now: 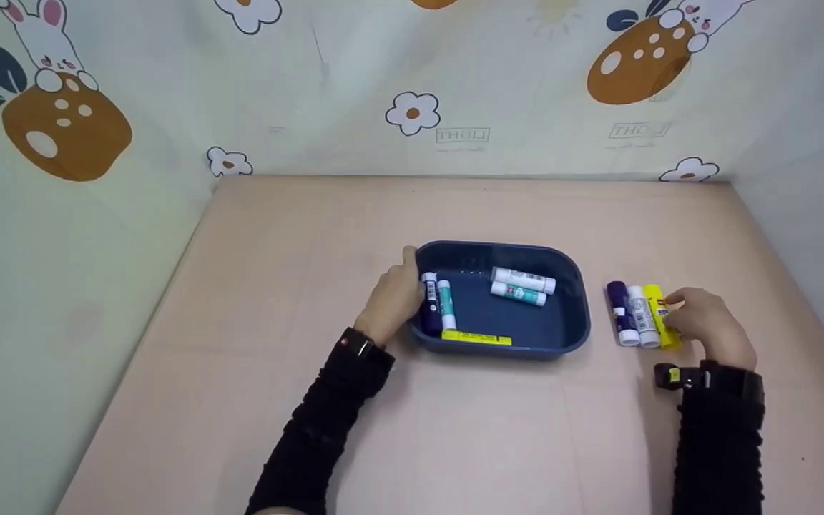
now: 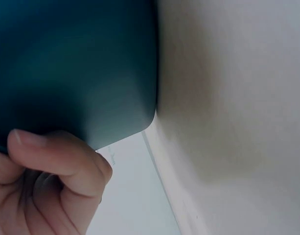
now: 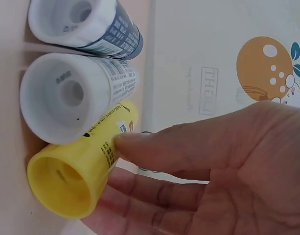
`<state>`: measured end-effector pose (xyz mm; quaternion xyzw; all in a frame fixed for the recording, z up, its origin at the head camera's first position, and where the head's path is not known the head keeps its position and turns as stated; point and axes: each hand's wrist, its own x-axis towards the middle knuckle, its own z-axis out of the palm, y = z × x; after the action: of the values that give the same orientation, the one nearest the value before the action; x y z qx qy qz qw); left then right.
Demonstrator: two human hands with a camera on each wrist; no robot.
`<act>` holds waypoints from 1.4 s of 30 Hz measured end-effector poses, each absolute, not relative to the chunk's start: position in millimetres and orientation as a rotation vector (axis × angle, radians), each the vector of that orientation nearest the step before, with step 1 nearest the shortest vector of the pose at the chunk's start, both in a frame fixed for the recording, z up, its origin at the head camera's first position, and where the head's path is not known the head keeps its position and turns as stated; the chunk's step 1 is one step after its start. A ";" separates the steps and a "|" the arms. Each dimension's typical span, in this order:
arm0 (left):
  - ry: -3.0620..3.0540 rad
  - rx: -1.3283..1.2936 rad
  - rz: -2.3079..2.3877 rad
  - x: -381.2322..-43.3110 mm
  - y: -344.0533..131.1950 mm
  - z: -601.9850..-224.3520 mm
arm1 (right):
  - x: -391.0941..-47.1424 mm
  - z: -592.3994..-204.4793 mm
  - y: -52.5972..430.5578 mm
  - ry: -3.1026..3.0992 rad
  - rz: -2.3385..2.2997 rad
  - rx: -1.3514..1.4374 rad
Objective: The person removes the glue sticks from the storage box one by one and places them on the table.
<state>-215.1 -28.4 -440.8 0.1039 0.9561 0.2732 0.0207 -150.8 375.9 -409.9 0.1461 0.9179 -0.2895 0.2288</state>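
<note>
A dark blue plastic bin (image 1: 498, 352) sits on the table, its left rim gripped by my left hand (image 1: 392, 297). In the left wrist view, the thumb (image 2: 47, 152) lies against the bin's wall (image 2: 101, 78). To the right of the bin, my right hand (image 1: 711, 323) pinches a yellow glue stick (image 1: 658, 315) between thumb and fingers. Beside it lie a white glue stick (image 1: 642, 316) and a dark purple one (image 1: 621, 313), side by side. The right wrist view shows the yellow stick (image 3: 66, 176) end-on, against the white one (image 3: 66, 98).
Inside the bin, a dark purple glue stick (image 1: 431, 304) and a green-labelled one (image 1: 446, 304) lie at the left, a yellow stick (image 1: 476, 338) along the front. A white stick (image 1: 524, 279) and another green-labelled one (image 1: 519, 293) lie farther right. A patterned wall (image 1: 340, 86) borders the table.
</note>
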 end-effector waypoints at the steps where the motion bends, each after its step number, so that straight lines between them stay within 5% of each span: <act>1: 2.969 0.328 0.841 -214.9 -28.5 -440.8 | -150.9 -409.9 375.5 2.534 -0.799 0.396; 17: 2.994 0.354 0.832 -214.9 -29.3 -442.1 | -149.0 -394.2 356.8 2.644 -0.746 0.337; 42: 2.960 0.313 0.821 -214.8 -27.7 -440.4 | -150.8 -385.3 254.7 3.094 -0.857 -0.153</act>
<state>-214.8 -27.7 -440.4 0.1012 0.9583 0.2659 0.0270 -150.8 254.7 -385.3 -0.0476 0.9620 -0.2664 -0.0364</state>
